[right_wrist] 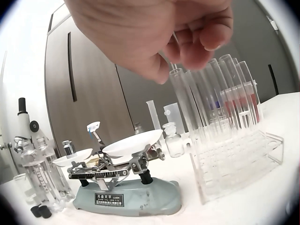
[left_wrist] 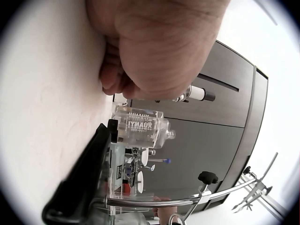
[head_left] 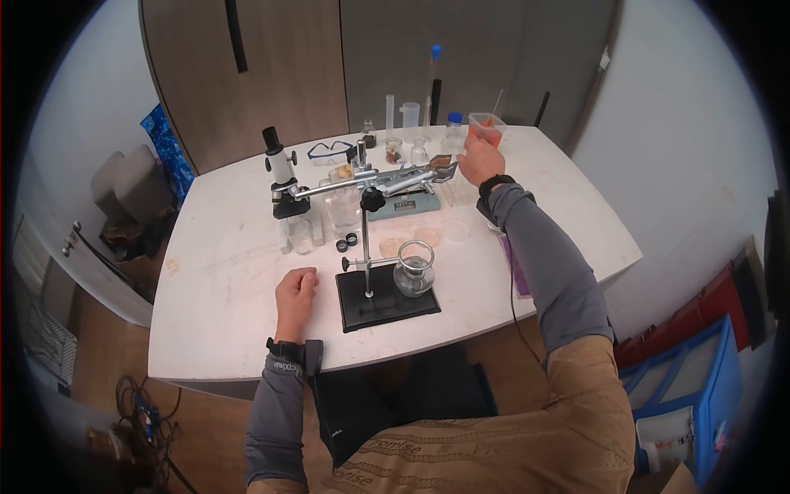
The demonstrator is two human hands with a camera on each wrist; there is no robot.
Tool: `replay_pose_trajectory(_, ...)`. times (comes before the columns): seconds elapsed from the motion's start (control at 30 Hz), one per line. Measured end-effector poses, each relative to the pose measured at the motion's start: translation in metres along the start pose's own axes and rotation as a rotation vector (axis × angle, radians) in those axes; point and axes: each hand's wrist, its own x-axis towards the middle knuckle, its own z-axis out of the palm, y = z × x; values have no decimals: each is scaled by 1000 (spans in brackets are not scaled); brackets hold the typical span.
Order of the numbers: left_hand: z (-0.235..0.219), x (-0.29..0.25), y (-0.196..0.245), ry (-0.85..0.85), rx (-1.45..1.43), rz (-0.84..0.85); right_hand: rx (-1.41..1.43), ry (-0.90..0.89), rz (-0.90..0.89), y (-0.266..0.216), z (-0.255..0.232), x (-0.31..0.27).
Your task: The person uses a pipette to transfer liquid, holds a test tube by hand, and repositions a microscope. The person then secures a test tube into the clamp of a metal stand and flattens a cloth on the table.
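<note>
My right hand (head_left: 481, 162) is over the test tube rack (right_wrist: 239, 157) at the far right of the table. Its fingers are bent, pinching a thin clear glass rod (right_wrist: 174, 65) at the mouth of the nearest test tube (right_wrist: 183, 96). Several more clear tubes stand upright in the rack behind it. My left hand (head_left: 295, 298) rests on the table with loosely curled fingers, holding nothing. Just right of that hand stands a retort stand with a black base (head_left: 387, 317), its ring around a round glass flask (head_left: 413, 281).
A green-blue balance (right_wrist: 126, 199) with white pans stands left of the rack. The black-and-white microscope (head_left: 284, 177) is at the back left, beside clear bottles (head_left: 341, 206). Metal clamp arms (head_left: 329, 188) reach across mid-table. A tub with red contents (head_left: 487, 129) sits behind the rack.
</note>
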Motion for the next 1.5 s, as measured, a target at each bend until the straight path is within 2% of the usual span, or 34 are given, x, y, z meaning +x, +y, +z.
replay_pose_trajectory(0.27,-1,1,1,6,48,8,-139,78,-109,0,10,-3)
replay_pose_trajectory(0.63,-1,-2,10,-2,54,-3,-159,-15,-78,-5,20,17)
replay_pose_trajectory(0.83,-1,0,6,-6,38,-7,-111,69,-19,-2,25,15)
replay_pose_trajectory(1.0,0,0,3,-10,37,2,-124,52,-138,3,22,9)
replay_pose_trajectory(1.5,-2,0,2,-14,81,24,-232,64,-248,10,24,22)
